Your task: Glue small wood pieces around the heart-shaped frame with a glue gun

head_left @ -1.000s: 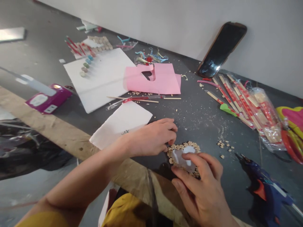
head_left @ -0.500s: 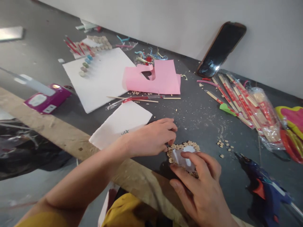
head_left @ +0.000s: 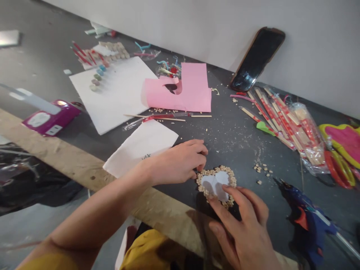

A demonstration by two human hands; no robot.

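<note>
A small heart [head_left: 215,185] with a white middle and a border of pale grains lies near the table's front edge. My right hand [head_left: 243,221] reaches over its lower right part with fingers spread, the fingertips resting on the white middle and the grain border. At the heart's upper left edge is my left hand [head_left: 181,161], its fingers bent and slightly apart, with nothing seen in them. My left wrist lies over a white paper piece [head_left: 140,146] with small dark writing.
A blue glue gun [head_left: 309,221] lies at the right, near loose grains [head_left: 261,168], scissors [head_left: 340,168] and wrapped sticks [head_left: 284,116]. Behind are pink paper [head_left: 194,92], a white board [head_left: 118,93] and a leaning phone [head_left: 257,58]. A purple socket box [head_left: 50,120] stands left.
My right hand has shifted slightly right and down across the heart, so more of its white middle and grain border shows. My left hand stays beside it. The whole view has moved slightly.
</note>
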